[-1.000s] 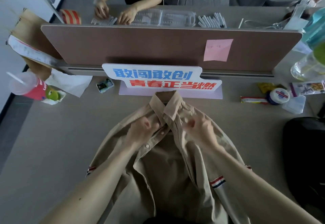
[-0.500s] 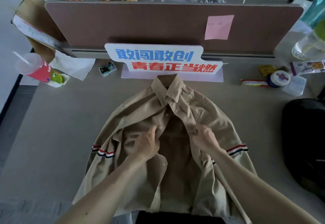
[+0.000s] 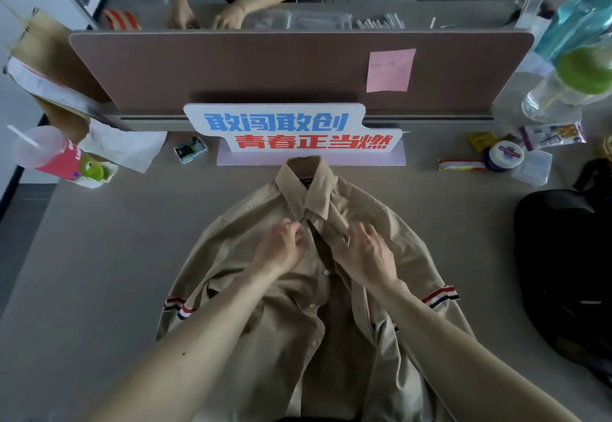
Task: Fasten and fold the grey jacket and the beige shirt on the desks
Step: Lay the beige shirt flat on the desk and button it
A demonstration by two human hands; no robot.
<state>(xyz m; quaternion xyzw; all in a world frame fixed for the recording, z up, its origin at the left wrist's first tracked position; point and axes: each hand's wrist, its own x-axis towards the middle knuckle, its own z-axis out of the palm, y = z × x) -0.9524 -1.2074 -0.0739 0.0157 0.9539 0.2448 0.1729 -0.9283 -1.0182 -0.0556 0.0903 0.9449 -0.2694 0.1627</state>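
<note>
Beige shirt (image 3: 397, 232) could end up fastened askew if its 2 loose, rumpled front edges are matched 1 hole off. Left hand (image 3: 281, 249) and right hand (image 3: 364, 252) each pinch an edge just below the collar (image 3: 311, 183). It lies face up at the near middle of the desk (image 3: 99, 272), collar far, front open lower down, with striped bands on both sleeves.

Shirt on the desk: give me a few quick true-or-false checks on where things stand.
1. The left hand and right hand are on the shirt just below its collar. True.
2. The shirt is buttoned all the way down. False: its lower front lies open.
3. The collar lies toward the sign. True.
4. The bag lies left of the shirt. False: it lies to the right.
</note>
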